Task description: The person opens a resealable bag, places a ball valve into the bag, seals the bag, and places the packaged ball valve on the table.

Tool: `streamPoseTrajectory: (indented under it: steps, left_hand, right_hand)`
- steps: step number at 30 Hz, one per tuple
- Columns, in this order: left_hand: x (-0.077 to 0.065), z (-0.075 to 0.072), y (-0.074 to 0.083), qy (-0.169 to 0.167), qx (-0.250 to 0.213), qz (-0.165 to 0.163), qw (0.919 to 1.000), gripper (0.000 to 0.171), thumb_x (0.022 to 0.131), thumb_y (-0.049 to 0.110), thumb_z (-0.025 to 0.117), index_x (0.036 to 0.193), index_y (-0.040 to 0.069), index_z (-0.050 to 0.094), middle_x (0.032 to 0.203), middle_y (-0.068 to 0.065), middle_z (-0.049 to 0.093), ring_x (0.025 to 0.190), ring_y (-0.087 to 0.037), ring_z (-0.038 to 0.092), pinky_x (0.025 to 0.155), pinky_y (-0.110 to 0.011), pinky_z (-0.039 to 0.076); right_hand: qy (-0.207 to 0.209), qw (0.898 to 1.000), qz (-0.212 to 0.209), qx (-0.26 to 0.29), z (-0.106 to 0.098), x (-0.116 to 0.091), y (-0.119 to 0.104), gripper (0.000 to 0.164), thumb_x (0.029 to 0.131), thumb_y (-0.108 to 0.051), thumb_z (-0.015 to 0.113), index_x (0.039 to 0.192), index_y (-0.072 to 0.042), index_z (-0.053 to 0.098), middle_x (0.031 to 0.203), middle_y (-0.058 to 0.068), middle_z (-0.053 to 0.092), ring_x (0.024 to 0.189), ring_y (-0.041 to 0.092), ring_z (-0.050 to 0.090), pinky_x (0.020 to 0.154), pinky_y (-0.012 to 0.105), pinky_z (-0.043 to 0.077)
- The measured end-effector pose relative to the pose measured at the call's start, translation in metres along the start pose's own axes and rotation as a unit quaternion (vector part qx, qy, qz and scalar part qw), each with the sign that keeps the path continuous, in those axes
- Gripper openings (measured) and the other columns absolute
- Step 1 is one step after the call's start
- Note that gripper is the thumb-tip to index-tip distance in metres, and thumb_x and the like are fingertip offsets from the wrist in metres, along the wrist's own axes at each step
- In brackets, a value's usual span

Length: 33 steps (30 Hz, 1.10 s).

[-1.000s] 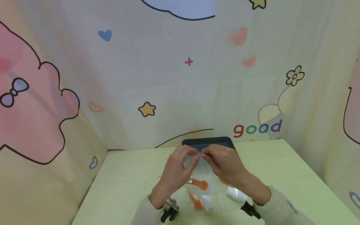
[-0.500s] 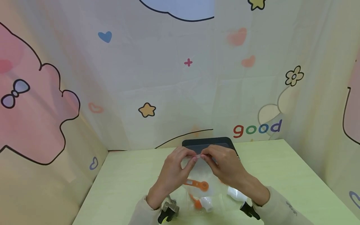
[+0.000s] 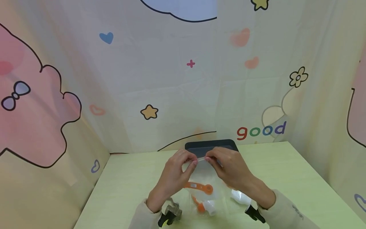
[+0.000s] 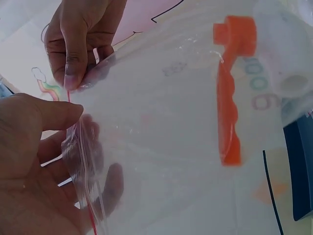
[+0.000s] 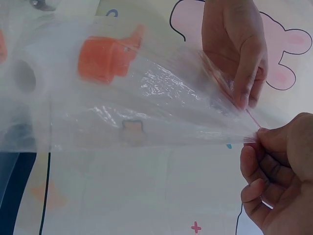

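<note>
A clear zip bag (image 4: 161, 122) with a red seal line hangs between my two hands, its mouth edge held at the top. My left hand (image 3: 174, 173) pinches the edge between thumb and fingers, with the fingertips showing through the film in the left wrist view. My right hand (image 3: 230, 167) pinches the same edge a short way to the right. An orange wavy-handled piece with a round end (image 4: 229, 93) shows through the film. Beyond it, a white bottle-like piece (image 4: 283, 54) also shows through.
A dark tray (image 3: 211, 144) stands at the table's back edge. Beneath my hands lie a clear packet with orange and white pieces (image 3: 210, 206) and another white piece (image 3: 240, 197). A grey metallic object (image 3: 173, 210) sits near my left wrist.
My left hand has shifted slightly left and down, widening the stretch of bag edge between the hands. The right hand stays nearly still. The orange piece has shifted slightly right.
</note>
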State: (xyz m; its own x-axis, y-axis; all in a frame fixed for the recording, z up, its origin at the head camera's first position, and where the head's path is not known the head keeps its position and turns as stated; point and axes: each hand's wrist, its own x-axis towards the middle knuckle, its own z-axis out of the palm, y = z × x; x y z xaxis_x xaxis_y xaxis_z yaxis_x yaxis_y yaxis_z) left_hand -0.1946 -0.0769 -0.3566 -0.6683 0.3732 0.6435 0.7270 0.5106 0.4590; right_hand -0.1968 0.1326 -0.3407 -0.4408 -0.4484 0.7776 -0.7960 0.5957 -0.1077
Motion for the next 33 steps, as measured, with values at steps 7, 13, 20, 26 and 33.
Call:
streamPoseTrajectory:
  steps: [7, 13, 20, 26, 33]
  left_hand:
    - [-0.003, -0.005, -0.005, -0.016, -0.007, -0.019, 0.9997, 0.005, 0.096, 0.015, 0.063, 0.093, 0.015, 0.067, 0.087, 0.006, 0.064, 0.083, -0.006, 0.056, 0.071, -0.023, 0.048]
    - [-0.004, -0.007, -0.004, -0.021, 0.005, -0.012, 0.9997, 0.007, 0.096, 0.016, 0.063, 0.093, 0.012, 0.067, 0.087, 0.005, 0.064, 0.083, -0.006, 0.056, 0.073, -0.023, 0.049]
    - [-0.007, -0.009, -0.008, -0.039, -0.005, -0.056, 0.9976, 0.004, 0.095, 0.02, 0.065, 0.096, 0.017, 0.067, 0.09, 0.008, 0.064, 0.087, -0.009, 0.059, 0.077, -0.026, 0.051]
    - [-0.009, -0.011, -0.009, -0.033, -0.009, -0.051, 0.9981, 0.004, 0.096, 0.017, 0.063, 0.094, 0.016, 0.067, 0.087, 0.007, 0.062, 0.085, -0.007, 0.056, 0.075, -0.028, 0.05]
    - [-0.012, -0.014, -0.013, -0.024, -0.012, -0.057, 0.998, 0.01, 0.096, 0.024, 0.064, 0.095, 0.015, 0.068, 0.087, 0.009, 0.063, 0.084, -0.005, 0.056, 0.074, -0.029, 0.051]
  right_hand:
    - [-0.001, 1.0, 0.007, -0.002, -0.002, 0.0, 0.0, 0.01, 0.081, -0.005, 0.077, 0.085, -0.009, 0.069, 0.074, -0.004, 0.067, 0.064, 0.004, 0.055, 0.059, 0.017, 0.048]
    - [0.0, 1.0, 0.003, 0.001, -0.001, 0.0, -0.001, 0.01, 0.081, -0.005, 0.077, 0.085, -0.009, 0.069, 0.075, -0.004, 0.067, 0.064, 0.004, 0.056, 0.059, 0.017, 0.048]
    - [0.006, 1.0, 0.002, -0.001, -0.001, -0.001, 0.001, 0.011, 0.08, -0.004, 0.078, 0.085, -0.01, 0.069, 0.075, -0.005, 0.066, 0.064, 0.004, 0.055, 0.058, 0.017, 0.047]
    - [0.005, 1.0, 0.006, 0.013, 0.0, 0.0, 0.0, 0.011, 0.081, -0.004, 0.077, 0.086, -0.01, 0.069, 0.075, -0.005, 0.067, 0.065, 0.004, 0.055, 0.058, 0.019, 0.048]
    - [0.01, 1.0, -0.002, 0.013, 0.002, 0.002, -0.001, 0.009, 0.082, -0.004, 0.076, 0.085, -0.009, 0.069, 0.076, -0.005, 0.067, 0.065, 0.004, 0.055, 0.058, 0.018, 0.047]
